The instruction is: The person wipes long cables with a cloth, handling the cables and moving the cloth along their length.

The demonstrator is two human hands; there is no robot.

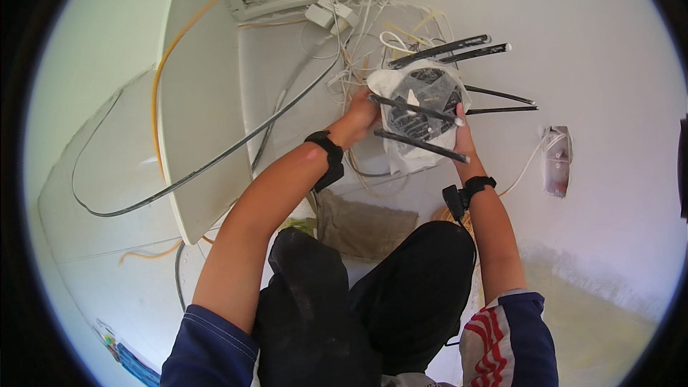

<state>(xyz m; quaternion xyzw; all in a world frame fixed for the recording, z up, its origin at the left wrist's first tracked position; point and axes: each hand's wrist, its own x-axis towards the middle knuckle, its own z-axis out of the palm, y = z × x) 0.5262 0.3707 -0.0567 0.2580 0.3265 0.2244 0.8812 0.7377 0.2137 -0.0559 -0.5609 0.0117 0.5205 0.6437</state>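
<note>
A black wireless router point(424, 102), dusty and partly wrapped in translucent white plastic point(400, 158), is held up between both hands. Several black antennas point(422, 145) stick out from it to both sides, with white dust on them. My left hand point(364, 110) grips its left edge, the fingers partly hidden behind the wrapping. At the right edge, my right hand point(463, 129) holds it with the thumb showing in front and the other fingers mostly hidden. Thin white cables point(349, 72) hang close behind the router and my left hand.
White power adapters point(325, 13) hang among tangled cables above. A pale panel point(207, 118) stands at left, with an orange cable point(156, 91) and a black cable point(215, 164) across it. An open wall box point(557, 161) with wires is at right. A brown cloth point(365, 226) lies below.
</note>
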